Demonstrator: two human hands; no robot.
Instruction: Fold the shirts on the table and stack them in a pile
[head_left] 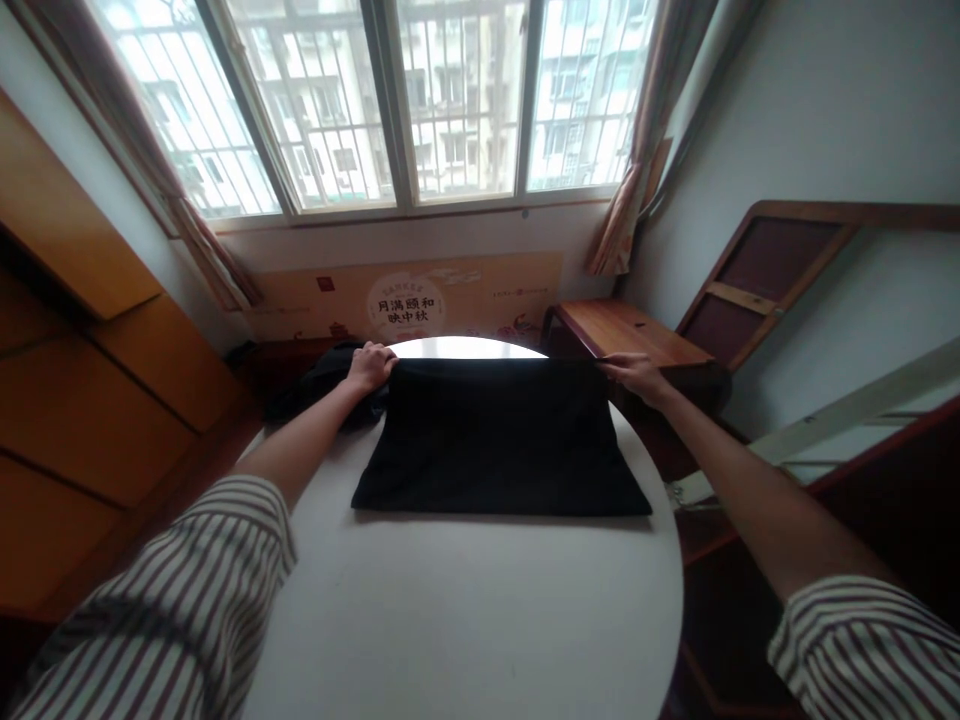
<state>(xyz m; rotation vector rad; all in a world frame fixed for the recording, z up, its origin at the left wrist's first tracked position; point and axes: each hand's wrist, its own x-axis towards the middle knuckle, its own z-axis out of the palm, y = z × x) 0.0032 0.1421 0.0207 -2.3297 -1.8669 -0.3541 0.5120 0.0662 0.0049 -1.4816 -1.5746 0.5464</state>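
A black piece of cloth (499, 440), likely a garment, is stretched into a wide shape above the round white table (465, 610). Its near edge reaches down to the tabletop, while the far edge is pulled straight between my hands. My left hand (370, 367) is closed on the far left corner. At the far right corner my right hand (634, 376) pinches the same cloth. Whether it is folded in layers cannot be made out. Beside my left hand, a dark bundle of fabric (319, 385) lies at the table's left rim.
A wooden chair (637, 335) stands beyond the table on the right, near a wooden-framed panel (765, 285). Orange-brown cabinets (112, 400) line the left. A printed banner (315, 300) runs under the barred window (457, 110). A pale metal rail (825, 420) slants at the right.
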